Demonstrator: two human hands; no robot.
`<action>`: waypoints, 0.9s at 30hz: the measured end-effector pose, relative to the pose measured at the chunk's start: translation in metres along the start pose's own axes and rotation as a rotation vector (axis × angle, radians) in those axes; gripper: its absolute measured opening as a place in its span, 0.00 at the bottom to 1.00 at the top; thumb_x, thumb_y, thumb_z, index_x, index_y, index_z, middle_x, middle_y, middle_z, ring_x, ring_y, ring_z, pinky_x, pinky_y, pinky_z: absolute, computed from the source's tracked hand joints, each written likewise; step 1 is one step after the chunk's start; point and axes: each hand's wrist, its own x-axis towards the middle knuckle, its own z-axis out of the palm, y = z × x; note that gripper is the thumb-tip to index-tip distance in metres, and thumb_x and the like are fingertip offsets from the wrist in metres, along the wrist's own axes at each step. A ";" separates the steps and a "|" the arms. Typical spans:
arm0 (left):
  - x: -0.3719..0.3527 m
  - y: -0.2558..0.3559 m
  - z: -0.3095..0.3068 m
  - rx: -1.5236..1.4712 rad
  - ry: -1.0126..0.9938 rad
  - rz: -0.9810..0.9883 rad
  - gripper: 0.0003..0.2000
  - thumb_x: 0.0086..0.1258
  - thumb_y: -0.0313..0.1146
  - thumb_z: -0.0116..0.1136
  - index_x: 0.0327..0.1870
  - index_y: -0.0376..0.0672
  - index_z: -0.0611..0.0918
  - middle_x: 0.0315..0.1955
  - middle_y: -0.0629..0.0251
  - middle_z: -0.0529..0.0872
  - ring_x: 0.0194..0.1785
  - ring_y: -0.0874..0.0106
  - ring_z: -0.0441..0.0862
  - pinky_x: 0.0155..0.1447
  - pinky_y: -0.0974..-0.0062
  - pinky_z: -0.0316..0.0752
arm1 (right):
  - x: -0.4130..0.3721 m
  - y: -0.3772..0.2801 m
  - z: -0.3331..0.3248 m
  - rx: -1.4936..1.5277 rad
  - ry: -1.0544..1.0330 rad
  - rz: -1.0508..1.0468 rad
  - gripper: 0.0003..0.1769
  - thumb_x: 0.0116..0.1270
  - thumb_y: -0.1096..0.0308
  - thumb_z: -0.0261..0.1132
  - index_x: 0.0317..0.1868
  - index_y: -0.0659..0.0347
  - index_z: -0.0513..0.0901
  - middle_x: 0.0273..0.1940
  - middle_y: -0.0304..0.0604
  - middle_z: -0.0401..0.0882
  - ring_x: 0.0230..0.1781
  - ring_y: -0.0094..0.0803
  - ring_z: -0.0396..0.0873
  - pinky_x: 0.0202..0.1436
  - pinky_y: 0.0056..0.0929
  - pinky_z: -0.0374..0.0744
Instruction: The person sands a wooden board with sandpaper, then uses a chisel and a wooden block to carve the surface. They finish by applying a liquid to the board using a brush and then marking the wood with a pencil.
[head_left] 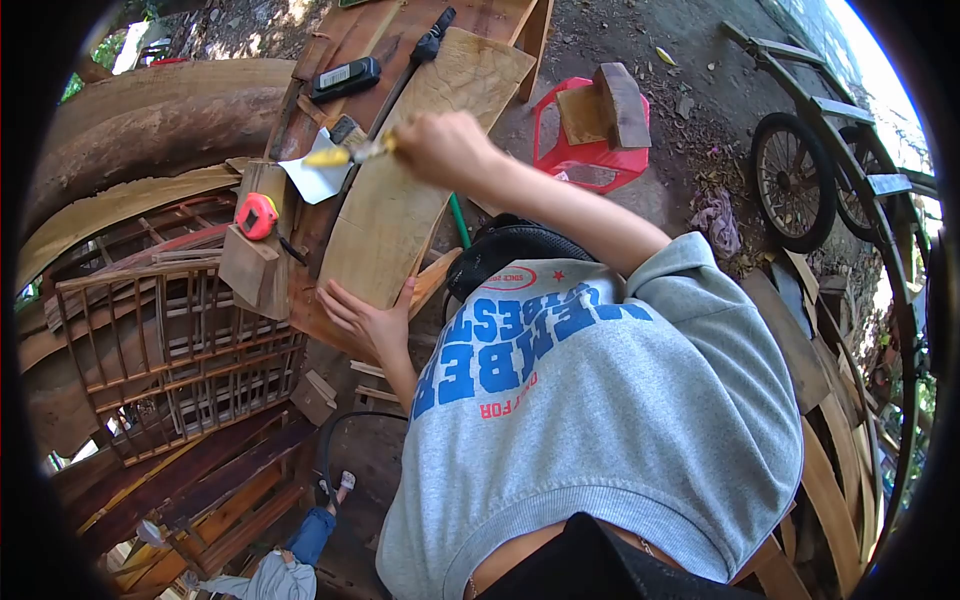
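Observation:
My right hand (445,150) is closed around a slim yellow tool (345,156), too smeared by motion to name its kind, held above a long curved wooden board (385,235). My left hand (368,322) lies with fingers spread on the near end of that board. Along the board's left edge runs a dark bar with a black grip (428,46). A white sheet (316,182) lies partly under the yellow tool, beside a dark bristled brush (348,132). Farther up the workbench (400,22) rests a black device with a pale label (345,79).
A red tape measure (257,215) sits on a wood block (255,268) at the left. Right of the bench stands a red plastic stool (548,140) holding wood pieces. A wheeled metal cart (795,180) is farther right. Slatted wood frames (180,350) and another person (285,570) are lower left.

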 end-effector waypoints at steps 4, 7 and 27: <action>-0.001 0.002 0.001 -0.003 -0.001 0.002 0.59 0.44 0.69 0.65 0.68 0.30 0.53 0.67 0.38 0.53 0.71 0.46 0.49 0.70 0.49 0.51 | -0.027 -0.036 0.007 0.259 -0.182 -0.256 0.14 0.61 0.59 0.58 0.26 0.60 0.81 0.24 0.47 0.80 0.22 0.46 0.81 0.27 0.41 0.80; -0.001 0.002 0.001 -0.012 0.003 -0.001 0.60 0.44 0.69 0.65 0.68 0.30 0.53 0.67 0.38 0.53 0.71 0.45 0.49 0.70 0.50 0.51 | -0.010 0.002 -0.034 0.239 -0.315 -0.064 0.14 0.62 0.58 0.58 0.29 0.59 0.82 0.26 0.47 0.81 0.25 0.47 0.82 0.32 0.43 0.80; -0.002 0.007 0.002 0.002 0.046 0.036 0.59 0.45 0.69 0.64 0.68 0.28 0.54 0.66 0.37 0.54 0.70 0.45 0.50 0.70 0.49 0.51 | 0.001 -0.001 -0.017 0.234 -0.337 -0.078 0.19 0.63 0.52 0.57 0.31 0.60 0.83 0.25 0.50 0.81 0.26 0.45 0.81 0.32 0.41 0.80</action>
